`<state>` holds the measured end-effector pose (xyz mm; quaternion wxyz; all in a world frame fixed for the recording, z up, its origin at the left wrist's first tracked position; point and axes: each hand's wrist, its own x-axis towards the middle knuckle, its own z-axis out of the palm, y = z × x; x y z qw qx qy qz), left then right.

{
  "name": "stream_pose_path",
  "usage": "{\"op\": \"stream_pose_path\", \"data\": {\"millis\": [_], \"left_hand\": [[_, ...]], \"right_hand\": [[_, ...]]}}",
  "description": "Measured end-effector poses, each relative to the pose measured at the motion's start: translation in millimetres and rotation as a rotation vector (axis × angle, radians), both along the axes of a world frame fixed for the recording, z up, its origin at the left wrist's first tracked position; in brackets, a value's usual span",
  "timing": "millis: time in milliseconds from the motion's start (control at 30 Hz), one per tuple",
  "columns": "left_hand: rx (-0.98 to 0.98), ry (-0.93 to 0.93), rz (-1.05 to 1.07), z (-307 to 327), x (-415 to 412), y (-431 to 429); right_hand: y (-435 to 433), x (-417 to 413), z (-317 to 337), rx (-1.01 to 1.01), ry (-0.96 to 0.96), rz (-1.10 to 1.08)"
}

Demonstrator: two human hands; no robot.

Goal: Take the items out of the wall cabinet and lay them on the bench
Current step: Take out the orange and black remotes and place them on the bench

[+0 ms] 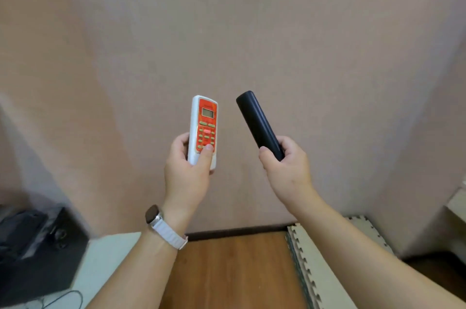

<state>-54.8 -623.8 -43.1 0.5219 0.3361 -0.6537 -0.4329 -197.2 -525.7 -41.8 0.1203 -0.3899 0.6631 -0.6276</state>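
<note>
Right, two remotes, one per hand, both held up in the air in front of a plain pinkish wall [227, 31]. The white remote [203, 129] has an orange-red button face and a small grey display. It sits in the left hand [186, 172], fingers wrapped round its lower back, thumb pressed on the bottom row of buttons. It stands near upright, display end up, face toward the camera.

The black remote [257, 123] is in the right hand [287, 167], fingers curled round its lower end, thumb along the near side. It's tilted, top end leaning toward the left hand; only a plain dark surface shows. The remotes are apart with a clear gap between them, tops closer together than the gripped ends.

The left wrist carries a watch [153, 216] with a dark face and a white strap.

Below the hands is a wood-pattern floor [227, 271], with a dark skirting strip [237, 231] where it meets the wall. Under the right forearm, pale foam mats [327, 240] with toothed interlocking edges lie on the floor.

Below and outward of the left forearm is a black box-shaped unit [37, 245], blurred, can't tell what it is. It sits on a white surface [108, 253], with a thin dark cable [73, 298] looping in front of it.

Out past the right arm, a pale ledge [456, 204] sits at the frame edge, too little in view to identify.
</note>
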Motion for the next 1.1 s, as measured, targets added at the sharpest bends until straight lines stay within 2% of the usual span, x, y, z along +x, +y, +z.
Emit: {"op": "stream_pose_path", "data": {"millis": [167, 533, 833, 1100], "left_hand": [[0.144, -0.032, -0.223, -20.3, -55.9, 100.7], [0.240, -0.150, -0.693, -39.6, -167.0, 297.0], [0.274, -0.248, -1.006, -65.5, -264.7, 379.2], [0.298, -0.332, -1.244, -101.8, -377.3, 419.9]], "right_hand": [[125.1, -39.7, -24.3, 0.076, -0.059, -0.138], [368.9, -94.2, -57.5, 0.097, -0.268, -0.477], [471.0, -132.7, -82.4, 0.076, -0.384, -0.756], [511.5, -204.4, -100.0, 0.134, -0.449, -1.030]]}}
